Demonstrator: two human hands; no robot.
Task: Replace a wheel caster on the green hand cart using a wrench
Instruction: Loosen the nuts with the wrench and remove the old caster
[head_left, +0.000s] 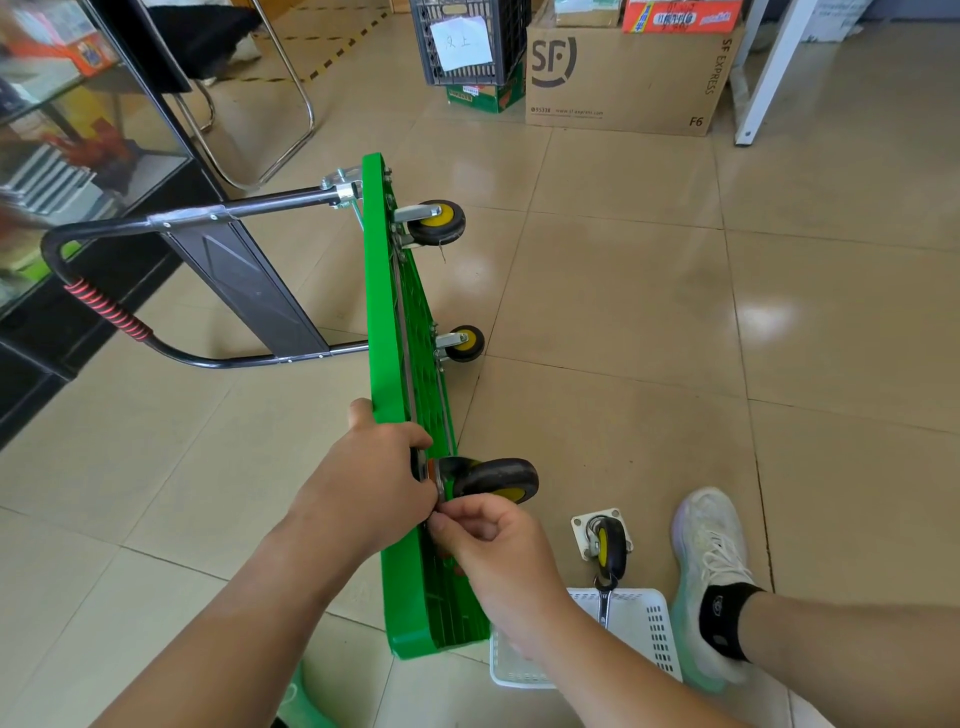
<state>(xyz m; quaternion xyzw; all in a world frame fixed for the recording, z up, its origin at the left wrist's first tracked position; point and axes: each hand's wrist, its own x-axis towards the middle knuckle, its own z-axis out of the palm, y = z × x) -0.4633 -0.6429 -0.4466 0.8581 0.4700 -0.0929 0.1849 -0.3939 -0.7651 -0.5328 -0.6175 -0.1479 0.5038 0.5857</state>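
Left hand (379, 467) grips the green cart (400, 364) on its side. Right hand (488, 540) pinches at the caster (493, 478) plate (wrench (603, 597) lies in the basket (644, 623)).

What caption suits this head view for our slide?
Left hand grips the tipped cart; right hand pinches at its near caster; a loose caster lies nearby.

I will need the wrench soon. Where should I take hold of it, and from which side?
Grip the wrench by its straight shank, which lies in the white basket, and come from above. Its head pokes over the far rim toward the loose caster, so the shank is probably the freer part.
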